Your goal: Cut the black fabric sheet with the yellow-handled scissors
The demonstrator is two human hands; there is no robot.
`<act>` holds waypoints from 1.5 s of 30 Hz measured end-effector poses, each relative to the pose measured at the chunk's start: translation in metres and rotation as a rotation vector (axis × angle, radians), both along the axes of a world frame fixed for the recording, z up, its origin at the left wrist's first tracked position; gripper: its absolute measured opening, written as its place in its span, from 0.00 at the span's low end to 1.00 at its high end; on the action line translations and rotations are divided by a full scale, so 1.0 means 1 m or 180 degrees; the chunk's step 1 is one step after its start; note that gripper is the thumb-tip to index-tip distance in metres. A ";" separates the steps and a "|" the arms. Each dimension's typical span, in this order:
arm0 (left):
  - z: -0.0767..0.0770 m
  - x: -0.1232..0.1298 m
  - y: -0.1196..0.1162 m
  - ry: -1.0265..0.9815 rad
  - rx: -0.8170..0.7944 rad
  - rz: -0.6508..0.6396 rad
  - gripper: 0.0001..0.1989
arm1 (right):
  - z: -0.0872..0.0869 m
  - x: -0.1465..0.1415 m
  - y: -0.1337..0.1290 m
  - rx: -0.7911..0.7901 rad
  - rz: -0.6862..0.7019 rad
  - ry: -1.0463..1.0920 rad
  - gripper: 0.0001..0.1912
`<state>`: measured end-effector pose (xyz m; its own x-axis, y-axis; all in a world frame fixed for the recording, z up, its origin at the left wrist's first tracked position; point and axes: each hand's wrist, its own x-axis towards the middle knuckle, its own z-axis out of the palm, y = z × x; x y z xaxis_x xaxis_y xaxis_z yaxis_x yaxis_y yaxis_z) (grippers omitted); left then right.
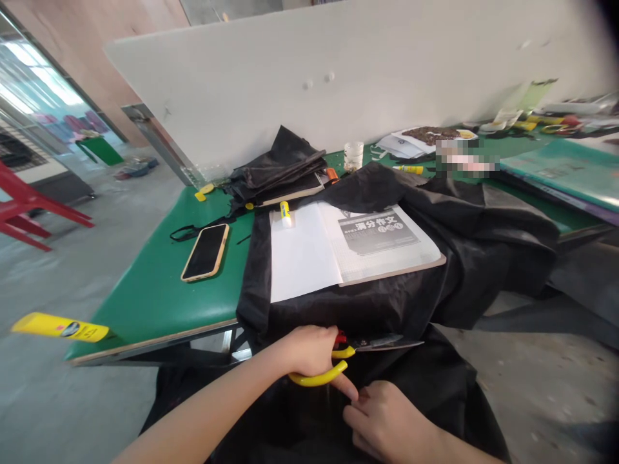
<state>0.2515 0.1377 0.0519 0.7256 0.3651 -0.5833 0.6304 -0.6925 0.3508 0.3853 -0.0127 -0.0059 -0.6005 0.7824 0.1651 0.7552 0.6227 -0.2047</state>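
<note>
My left hand is closed around the yellow handles of a pair of scissors, whose blades point to the right over black cloth. One finger of that hand stretches down and meets my right hand. The right hand's fingers are curled together; what they pinch, if anything, is hidden. Black cloth hangs over the table's front edge and spreads across my lap. On top of it lies an open book with a blank white page on its left, and a glue stick rests at that page's upper edge.
A phone lies on the green table, and a long yellow packet sticks out past the left corner. Behind the book are folded black cloth and a white cup. A red chair stands left.
</note>
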 end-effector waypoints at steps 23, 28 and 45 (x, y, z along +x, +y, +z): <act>0.004 0.027 0.013 0.0040 -0.0522 0.0451 0.32 | -0.002 0.001 0.001 -0.0344 0.0036 -0.0030 0.06; 0.007 0.027 0.006 0.0129 -0.0058 0.0514 0.34 | -0.004 0.001 0.001 -0.0276 0.0013 0.0019 0.06; 0.012 0.022 -0.002 0.0049 0.0254 -0.0065 0.26 | 0.001 -0.002 0.000 -0.0125 0.0058 -0.0079 0.07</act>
<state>0.2739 0.1360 0.0644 0.7245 0.3962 -0.5641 0.6208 -0.7306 0.2843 0.3830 -0.0125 -0.0053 -0.6182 0.7769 0.1192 0.7490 0.6282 -0.2106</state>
